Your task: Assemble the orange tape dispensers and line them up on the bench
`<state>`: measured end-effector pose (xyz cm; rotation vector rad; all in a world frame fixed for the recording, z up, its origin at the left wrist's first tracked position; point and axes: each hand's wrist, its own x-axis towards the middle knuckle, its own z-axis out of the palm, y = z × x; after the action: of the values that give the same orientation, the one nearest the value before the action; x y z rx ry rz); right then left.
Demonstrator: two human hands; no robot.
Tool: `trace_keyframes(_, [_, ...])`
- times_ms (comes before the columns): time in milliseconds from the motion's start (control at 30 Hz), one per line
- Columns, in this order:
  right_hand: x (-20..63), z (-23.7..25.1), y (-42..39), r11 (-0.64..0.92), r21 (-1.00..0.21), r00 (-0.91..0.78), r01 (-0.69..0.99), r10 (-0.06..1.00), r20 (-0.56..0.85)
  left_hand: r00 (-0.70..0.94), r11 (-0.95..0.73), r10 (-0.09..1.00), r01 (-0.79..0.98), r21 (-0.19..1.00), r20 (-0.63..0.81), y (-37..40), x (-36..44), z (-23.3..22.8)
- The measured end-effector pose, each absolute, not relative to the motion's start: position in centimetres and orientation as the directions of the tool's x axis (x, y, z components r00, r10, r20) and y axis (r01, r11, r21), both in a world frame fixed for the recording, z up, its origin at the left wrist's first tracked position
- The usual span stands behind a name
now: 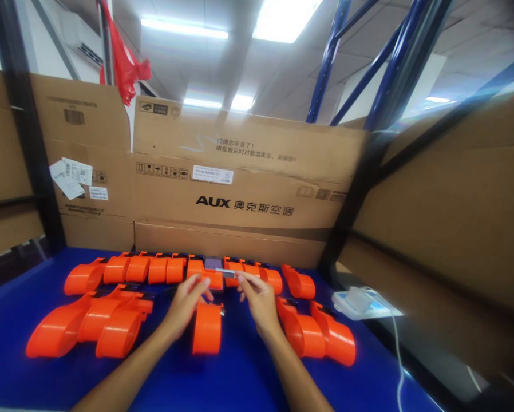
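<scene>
Lettering dominates the middle of the frame: a large cardboard box (pixel 248 194) standing behind the bench reads "AUX" in bold black, followed by Chinese characters, with a white sticker (pixel 213 174) above it whose print is too small to read. A line of Chinese text runs higher up on the same carton. At the left, another carton (pixel 85 143) carries a barcode, handling symbols and loose white paper labels (pixel 70 174), none legible. A red plastic bag (pixel 122 63) hangs from a post at upper left.

On the blue bench top (pixel 240 377), in the lower half of the frame, lie many orange plastic pieces: a row (pixel 154 269) along the back against the cartons, a cluster (pixel 89 326) at lower left and another cluster (pixel 317 332) right of centre. One orange piece (pixel 207 327) lies alone at centre, between the two forearms.

The left hand (pixel 187 303) pinches an orange piece (pixel 214 279) at centre, fingertips closed on its edge. The right hand (pixel 257 297) grips a thin grey metal strip (pixel 225 273) between thumb and fingers, held just above that piece and touching or nearly touching it; I cannot tell which. Behind them a purple-grey block (pixel 214 263) sits in the back row.

At the right edge of the bench lies a white and pale blue packet (pixel 360 303), with a white cable (pixel 398 355) trailing down from it.
</scene>
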<state>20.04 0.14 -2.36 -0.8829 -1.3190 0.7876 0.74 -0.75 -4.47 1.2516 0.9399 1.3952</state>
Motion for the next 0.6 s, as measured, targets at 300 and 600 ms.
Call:
trace_keyframes(300, [20.02, -2.20, -0.30, 0.518, -0.855, 0.028, 0.034, 0.855, 0.519, 0.109, -0.212, 0.968, -0.135, 0.968, 0.227, -1.04, 0.66, -4.06])
trace_keyframes(600, [19.55, -2.42, -0.42, 0.563, -0.826, -0.070, 0.022, 0.825, 0.560, 0.164, -0.240, 0.953, -0.109, 0.965, 0.255, -1.39, 0.85, -3.72])
